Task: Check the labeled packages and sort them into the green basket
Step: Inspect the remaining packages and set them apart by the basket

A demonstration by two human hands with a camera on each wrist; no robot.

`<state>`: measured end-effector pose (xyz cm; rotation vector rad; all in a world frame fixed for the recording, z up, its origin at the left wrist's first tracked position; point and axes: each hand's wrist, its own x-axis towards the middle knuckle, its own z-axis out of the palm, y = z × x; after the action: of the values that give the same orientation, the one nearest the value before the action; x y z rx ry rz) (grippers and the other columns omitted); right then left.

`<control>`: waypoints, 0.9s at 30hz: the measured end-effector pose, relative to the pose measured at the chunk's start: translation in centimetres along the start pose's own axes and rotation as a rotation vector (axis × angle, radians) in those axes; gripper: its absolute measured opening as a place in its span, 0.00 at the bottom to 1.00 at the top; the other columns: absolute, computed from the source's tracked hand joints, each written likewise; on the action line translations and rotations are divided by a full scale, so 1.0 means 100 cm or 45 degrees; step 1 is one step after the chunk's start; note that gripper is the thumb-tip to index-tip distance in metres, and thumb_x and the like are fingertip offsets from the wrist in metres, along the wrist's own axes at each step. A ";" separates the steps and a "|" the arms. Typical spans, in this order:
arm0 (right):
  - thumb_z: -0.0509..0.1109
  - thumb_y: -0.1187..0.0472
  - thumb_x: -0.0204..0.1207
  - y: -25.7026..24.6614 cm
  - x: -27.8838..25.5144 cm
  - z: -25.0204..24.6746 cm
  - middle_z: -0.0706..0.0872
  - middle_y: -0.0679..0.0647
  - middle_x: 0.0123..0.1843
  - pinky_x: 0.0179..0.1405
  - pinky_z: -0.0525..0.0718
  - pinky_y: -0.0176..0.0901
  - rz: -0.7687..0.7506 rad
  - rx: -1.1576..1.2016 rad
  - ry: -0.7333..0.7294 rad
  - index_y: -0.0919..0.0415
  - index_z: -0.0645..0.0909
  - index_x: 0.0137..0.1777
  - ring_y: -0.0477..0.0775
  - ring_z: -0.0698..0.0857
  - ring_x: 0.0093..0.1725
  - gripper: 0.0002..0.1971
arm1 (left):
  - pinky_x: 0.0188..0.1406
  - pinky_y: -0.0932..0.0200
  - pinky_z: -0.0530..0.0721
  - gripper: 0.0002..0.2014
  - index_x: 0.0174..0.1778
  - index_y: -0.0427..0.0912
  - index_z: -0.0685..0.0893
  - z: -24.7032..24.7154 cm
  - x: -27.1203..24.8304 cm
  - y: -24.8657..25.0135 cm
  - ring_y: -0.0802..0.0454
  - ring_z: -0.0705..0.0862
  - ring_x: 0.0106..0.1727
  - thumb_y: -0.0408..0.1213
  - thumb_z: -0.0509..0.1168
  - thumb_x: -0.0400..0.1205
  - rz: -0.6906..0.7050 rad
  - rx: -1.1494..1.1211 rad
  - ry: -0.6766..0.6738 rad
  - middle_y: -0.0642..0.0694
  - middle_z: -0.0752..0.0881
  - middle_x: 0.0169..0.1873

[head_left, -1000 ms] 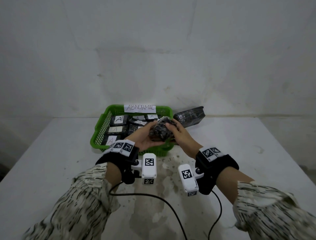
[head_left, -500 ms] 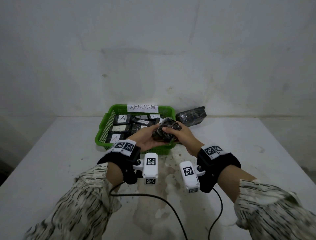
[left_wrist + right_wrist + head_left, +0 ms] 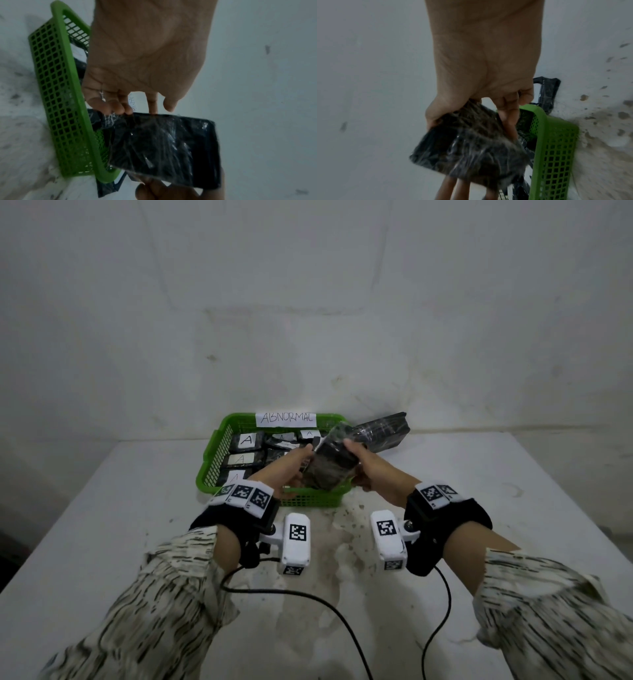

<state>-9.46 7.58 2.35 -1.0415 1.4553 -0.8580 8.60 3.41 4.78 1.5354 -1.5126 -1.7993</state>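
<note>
Both hands hold one black plastic-wrapped package [image 3: 330, 465] upright over the front right corner of the green basket [image 3: 212, 460]. My left hand [image 3: 291, 469] grips its left edge, fingers curled on the wrap [image 3: 118, 108]. My right hand [image 3: 364, 463] clasps its right side, thumb on top and fingers behind [image 3: 506, 115]. The package [image 3: 164, 150] shows no label on the side facing me; in the right wrist view the package [image 3: 467, 146] is blurred. Several black packages with white "A" labels [image 3: 246, 440] lie in the basket, which bears an "ABNORMAL" sign [image 3: 286, 418].
Another black package [image 3: 383, 431] lies on the white table [image 3: 102, 525] just right of the basket, near the wall. Stained patches [image 3: 329, 542] mark the table in front of the basket. Black cables [image 3: 308, 597] run from the wrist cameras toward me.
The package has been turned from lying across my hands to standing upright, and both hands have lifted it slightly over the basket's front right corner.
</note>
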 end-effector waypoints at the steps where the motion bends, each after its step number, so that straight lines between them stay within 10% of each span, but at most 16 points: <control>1: 0.53 0.29 0.76 0.002 -0.002 -0.003 0.81 0.52 0.36 0.38 0.69 0.43 0.044 0.064 -0.063 0.54 0.77 0.50 0.48 0.75 0.34 0.27 | 0.44 0.56 0.71 0.13 0.47 0.49 0.75 -0.002 0.001 -0.001 0.52 0.73 0.42 0.54 0.57 0.84 0.054 0.091 0.010 0.47 0.76 0.43; 4: 0.56 0.28 0.71 0.010 -0.008 -0.006 0.74 0.51 0.30 0.33 0.66 0.41 0.150 0.262 -0.212 0.55 0.74 0.40 0.48 0.71 0.28 0.28 | 0.35 0.64 0.68 0.11 0.36 0.46 0.71 -0.003 0.000 -0.005 0.58 0.74 0.37 0.41 0.60 0.85 0.200 0.092 -0.084 0.50 0.77 0.39; 7: 0.50 0.26 0.71 0.013 -0.013 0.000 0.76 0.51 0.26 0.27 0.69 0.36 0.217 0.360 -0.217 0.55 0.76 0.39 0.48 0.72 0.23 0.32 | 0.26 0.70 0.73 0.02 0.48 0.42 0.74 -0.003 -0.005 -0.010 0.62 0.77 0.29 0.34 0.61 0.84 0.228 0.022 -0.105 0.49 0.77 0.37; 13: 0.31 0.21 0.68 0.020 -0.013 0.017 0.76 0.54 0.20 0.20 0.72 0.31 0.337 0.464 -0.016 0.61 0.72 0.37 0.51 0.72 0.19 0.44 | 0.43 0.56 0.82 0.27 0.71 0.50 0.66 -0.007 0.000 -0.028 0.50 0.82 0.49 0.43 0.69 0.79 0.073 0.031 -0.151 0.44 0.82 0.56; 20: 0.67 0.47 0.79 0.035 -0.026 0.042 0.86 0.55 0.42 0.24 0.82 0.34 0.396 -0.054 -0.207 0.59 0.80 0.51 0.50 0.84 0.35 0.15 | 0.39 0.54 0.83 0.31 0.67 0.50 0.61 -0.011 0.001 -0.062 0.44 0.83 0.48 0.47 0.72 0.75 -0.177 0.265 -0.128 0.37 0.84 0.53; 27: 0.64 0.57 0.83 0.048 -0.019 0.078 0.85 0.60 0.41 0.30 0.88 0.44 0.597 0.094 -0.250 0.67 0.77 0.52 0.56 0.85 0.37 0.11 | 0.39 0.57 0.83 0.21 0.70 0.44 0.72 -0.018 0.004 -0.094 0.51 0.82 0.40 0.39 0.66 0.81 -0.275 0.247 -0.121 0.45 0.83 0.45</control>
<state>-2.44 11.30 -2.54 -0.6667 1.4083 -0.4545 13.36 5.79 -3.18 1.7888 -1.6633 -1.9143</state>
